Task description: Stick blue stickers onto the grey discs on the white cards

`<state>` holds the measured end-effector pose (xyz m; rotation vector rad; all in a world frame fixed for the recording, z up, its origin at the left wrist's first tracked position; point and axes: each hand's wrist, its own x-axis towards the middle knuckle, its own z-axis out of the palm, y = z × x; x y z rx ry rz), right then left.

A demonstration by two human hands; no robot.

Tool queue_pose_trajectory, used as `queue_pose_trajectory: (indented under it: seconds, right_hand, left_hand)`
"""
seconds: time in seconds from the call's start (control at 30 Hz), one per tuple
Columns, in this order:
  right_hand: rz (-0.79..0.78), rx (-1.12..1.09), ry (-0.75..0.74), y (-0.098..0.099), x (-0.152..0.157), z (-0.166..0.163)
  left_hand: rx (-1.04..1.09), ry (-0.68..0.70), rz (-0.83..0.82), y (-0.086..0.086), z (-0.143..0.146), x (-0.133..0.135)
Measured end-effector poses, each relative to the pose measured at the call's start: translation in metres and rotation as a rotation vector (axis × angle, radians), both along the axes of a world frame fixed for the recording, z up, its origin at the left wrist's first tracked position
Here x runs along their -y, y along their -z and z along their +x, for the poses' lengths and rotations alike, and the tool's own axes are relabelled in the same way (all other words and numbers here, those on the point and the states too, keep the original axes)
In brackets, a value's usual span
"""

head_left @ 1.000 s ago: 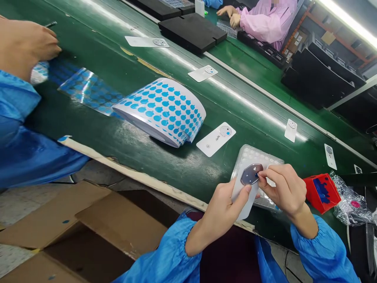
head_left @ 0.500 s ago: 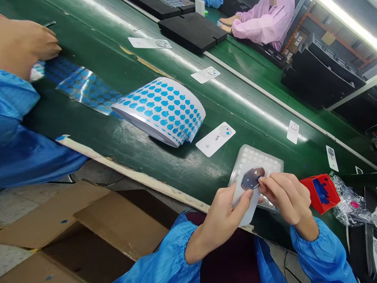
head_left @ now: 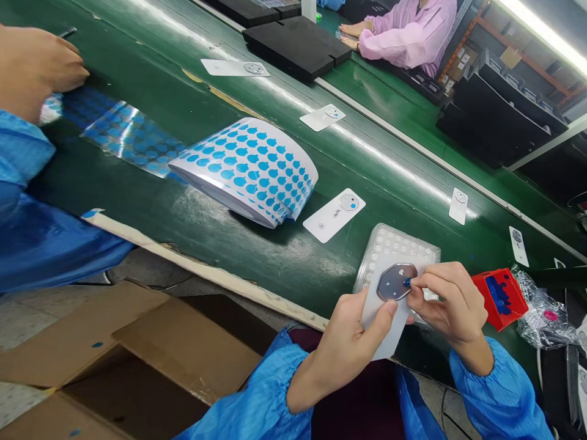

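My left hand [head_left: 348,339] grips a white phone back cover [head_left: 387,333] by its lower part, thumb on the face. Near its top sits a dark, shiny octagonal camera plate [head_left: 393,283] with small holes. My right hand [head_left: 452,302] pinches a small blue film dot [head_left: 407,282] between thumb and fingertips at the plate's right edge. Whether the dot is still stuck to the plate, I cannot tell. Under and behind the cover lies a clear plastic tray [head_left: 380,238] with rows of round bumps, partly hidden by my hands.
Left of the tray are another cover [head_left: 334,215] and a roll of blue dot stickers [head_left: 257,168]. A co-worker's hand [head_left: 41,70] is at its unrolled strip. A red box [head_left: 518,299] with blue pieces stands right. Below is an open cardboard box [head_left: 183,348].
My right fingertips have shifted slightly right and up, and more of the blue dot shows. The cover has tipped a little. Covers on the belt have slid slightly right.
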<state>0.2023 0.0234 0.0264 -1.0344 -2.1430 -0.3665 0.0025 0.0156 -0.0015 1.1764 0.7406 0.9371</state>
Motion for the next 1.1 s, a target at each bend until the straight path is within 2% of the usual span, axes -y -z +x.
queue_pose_trajectory:
  seconds: [0.43, 0.6, 0.7, 0.87, 1.1]
  right_hand:
    - [-0.008, -0.079, 0.006, -0.007, -0.003, -0.012]
    - [-0.065, -0.093, 0.021, -0.009, 0.001, -0.011]
    - [-0.022, -0.001, 0.012, -0.008, 0.004, -0.007]
    - [0.039, 0.267, -0.042, -0.006, 0.007, 0.001]
    - [0.032, 0.273, -0.025, -0.001, 0.007, -0.002]
  left_hand:
    - [0.035, 0.039, -0.008, 0.001, -0.001, -0.001]
    - [0.051, 0.031, -0.073, 0.002, 0.001, -0.001]
    - [0.02, 0.001, -0.11, 0.004, 0.003, 0.0]
    - [-0.094, -0.065, -0.043, 0.009, 0.006, -0.001]
    - [-0.136, -0.09, 0.062, 0.013, 0.003, -0.003]
